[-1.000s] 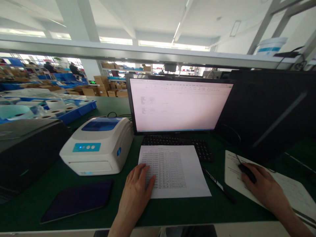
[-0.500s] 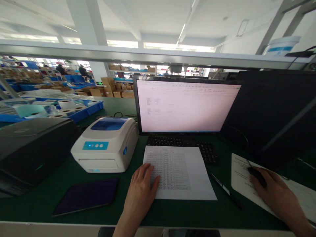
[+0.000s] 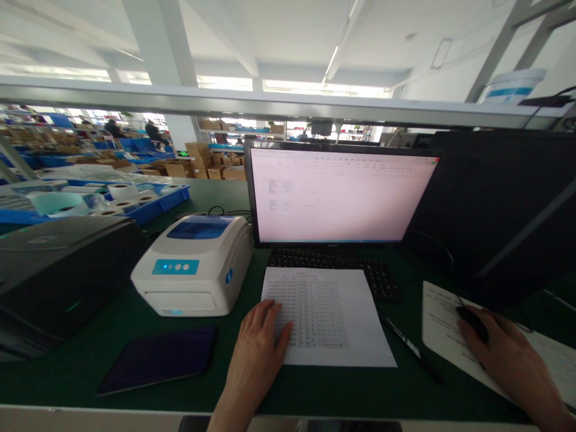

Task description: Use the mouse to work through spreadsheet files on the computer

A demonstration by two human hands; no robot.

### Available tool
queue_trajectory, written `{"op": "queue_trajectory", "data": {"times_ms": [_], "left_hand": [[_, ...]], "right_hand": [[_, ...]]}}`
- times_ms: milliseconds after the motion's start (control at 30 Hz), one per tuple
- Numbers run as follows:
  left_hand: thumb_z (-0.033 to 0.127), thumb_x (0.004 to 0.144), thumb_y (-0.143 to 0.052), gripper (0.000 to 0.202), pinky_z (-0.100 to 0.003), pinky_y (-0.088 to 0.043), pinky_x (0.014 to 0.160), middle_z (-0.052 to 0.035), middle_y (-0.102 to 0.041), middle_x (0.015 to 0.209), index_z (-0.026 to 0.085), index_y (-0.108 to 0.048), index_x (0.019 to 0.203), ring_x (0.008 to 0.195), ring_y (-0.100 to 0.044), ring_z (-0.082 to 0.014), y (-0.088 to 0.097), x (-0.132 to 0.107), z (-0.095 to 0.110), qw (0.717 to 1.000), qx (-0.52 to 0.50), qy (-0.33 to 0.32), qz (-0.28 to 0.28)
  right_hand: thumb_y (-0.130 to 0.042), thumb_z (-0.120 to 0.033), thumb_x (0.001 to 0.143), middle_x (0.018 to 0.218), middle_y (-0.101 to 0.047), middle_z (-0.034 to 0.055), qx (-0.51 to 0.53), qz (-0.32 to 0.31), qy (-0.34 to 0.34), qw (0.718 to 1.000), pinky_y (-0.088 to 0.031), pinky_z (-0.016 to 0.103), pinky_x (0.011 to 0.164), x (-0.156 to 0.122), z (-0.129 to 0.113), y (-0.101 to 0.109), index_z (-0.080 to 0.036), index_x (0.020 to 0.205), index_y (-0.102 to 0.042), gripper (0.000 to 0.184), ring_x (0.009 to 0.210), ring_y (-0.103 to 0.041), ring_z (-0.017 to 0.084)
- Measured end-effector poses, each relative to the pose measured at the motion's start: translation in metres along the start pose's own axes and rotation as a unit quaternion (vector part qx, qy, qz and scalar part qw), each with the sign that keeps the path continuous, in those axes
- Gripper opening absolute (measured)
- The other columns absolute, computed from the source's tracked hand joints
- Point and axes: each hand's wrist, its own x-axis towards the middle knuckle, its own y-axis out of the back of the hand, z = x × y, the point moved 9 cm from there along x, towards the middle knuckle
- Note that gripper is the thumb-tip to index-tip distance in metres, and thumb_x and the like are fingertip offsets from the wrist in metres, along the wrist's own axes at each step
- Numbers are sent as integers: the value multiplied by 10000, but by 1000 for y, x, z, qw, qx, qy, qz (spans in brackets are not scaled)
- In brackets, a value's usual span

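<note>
My left hand (image 3: pixel 258 336) lies flat on the left edge of a printed sheet (image 3: pixel 360 318), thumb spread from the fingers. The sheet carries a table of small text and overlaps the front of a black keyboard (image 3: pixel 382 279). My right hand (image 3: pixel 510 354) is wrapped over a black computer mouse (image 3: pixel 472 323), which rests on a white printed sheet or pad (image 3: pixel 438 318). A dark pen (image 3: pixel 411 348) lies between the two papers. Behind the keyboard a lit monitor (image 3: pixel 342 198) shows a mostly blank page with two small text blocks at left.
A white label printer (image 3: pixel 193 270) stands left of the paper, with a dark purple flat device (image 3: pixel 157 360) before it. Further left sit a black machine (image 3: pixel 63 276) and a blue tray (image 3: pixel 162 201) of rolls. A shelf beam (image 3: pixel 288 103) crosses above; a dark panel (image 3: pixel 504 210) stands right.
A small red patch now shows at the screen's top right corner, where it was greenish. My right hand and the mouse sit very slightly further right; my left hand stays on the sheet.
</note>
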Motion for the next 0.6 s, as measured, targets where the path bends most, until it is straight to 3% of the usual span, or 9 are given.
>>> {"op": "queue_trajectory", "data": {"times_ms": [200, 467, 600], "left_hand": [[372, 1157, -620, 313, -613, -702, 1095, -175, -776, 1438, 194, -706, 1400, 1305, -789, -381, -1, 1, -1, 1000, -3, 1, -5], [543, 1180, -550, 431, -614, -725, 1018, -178, -799, 1406, 225, -694, 1432, 1250, -815, -400, -8, -3, -15, 998, -12, -57, 28], [461, 1185, -494, 349, -637, -730, 987, -166, -809, 1397, 283, -736, 1364, 1257, -814, -416, -14, -5, -20, 995, -2, -93, 28]], "right_hand": [[-377, -705, 1056, 1490, -707, 259, -9, 7, 1, 1000, -667, 698, 1030, 1, 5, -7, -156, 1473, -725, 773, 1258, -750, 491], [-326, -578, 1126, 1567, -682, 248, -14, 1, -35, 999, -680, 600, 1096, 1, -20, 6, -138, 1513, -721, 707, 1300, -755, 416], [-325, -564, 1139, 1605, -658, 248, -22, -7, -43, 999, -693, 567, 1077, 0, -21, 5, -132, 1545, -715, 709, 1309, -756, 393]]}}
